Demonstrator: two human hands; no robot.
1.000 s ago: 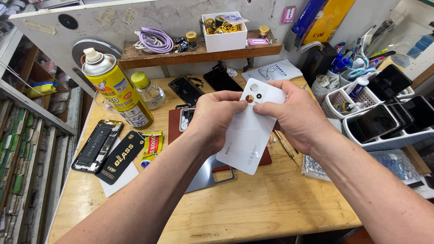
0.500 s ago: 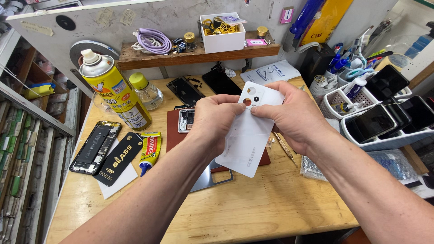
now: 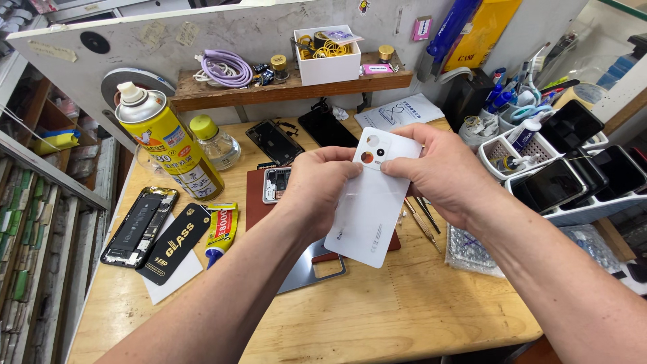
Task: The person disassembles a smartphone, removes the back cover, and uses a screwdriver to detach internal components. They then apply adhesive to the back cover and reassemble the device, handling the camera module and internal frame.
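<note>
Both my hands hold a white phone back cover (image 3: 369, 202) above the wooden bench, its camera cut-outs at the upper end. My left hand (image 3: 318, 187) grips its upper left edge, thumb resting by the camera holes. The upper right corner is pinched by my right hand (image 3: 439, 170). Under the cover lie a dark red mat (image 3: 256, 195), an opened phone frame (image 3: 276, 183) and a grey metal plate (image 3: 311, 264).
A yellow spray can (image 3: 168, 145) and a small bottle (image 3: 216, 143) stand at left. An opened phone (image 3: 138, 226), a black box (image 3: 172, 241) and a glue tube (image 3: 221, 230) lie front left. Trays of phones (image 3: 573, 185) sit right. A shelf (image 3: 283, 87) runs behind.
My hands and the white cover stay in nearly the same place; the fingers shift slightly around the camera end of the cover.
</note>
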